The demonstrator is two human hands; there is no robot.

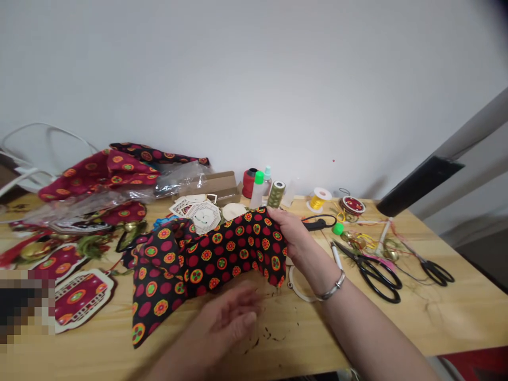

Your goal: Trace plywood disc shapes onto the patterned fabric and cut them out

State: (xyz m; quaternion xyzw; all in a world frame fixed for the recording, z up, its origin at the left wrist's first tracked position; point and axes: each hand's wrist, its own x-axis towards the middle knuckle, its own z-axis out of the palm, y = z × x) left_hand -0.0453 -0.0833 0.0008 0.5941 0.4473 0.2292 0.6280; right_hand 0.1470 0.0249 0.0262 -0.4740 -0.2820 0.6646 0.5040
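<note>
A black cloth [222, 251] with red, orange and green round flowers is held up over the middle of the table, its left part bunched and hanging in a point. My right hand [291, 230], with a silver bangle at the wrist, pinches the cloth at its upper right corner. Just below the cloth's lower edge is my left hand [228, 320], a little blurred, thumb apart from the fingers and nothing visible in it. Partly behind my right wrist lies a pale wooden ring [298, 290]. Dark scraps dot the wood under my left hand.
Black-handled scissors [377, 275] and smaller scissors [434, 271] lie at right. Spools and a green-capped bottle [257, 190] stand along the wall. Cut wooden pieces [202, 216], folded red cloth [99, 172] and patterned panels [83, 299] fill the left. A black post [420, 182] rises at right.
</note>
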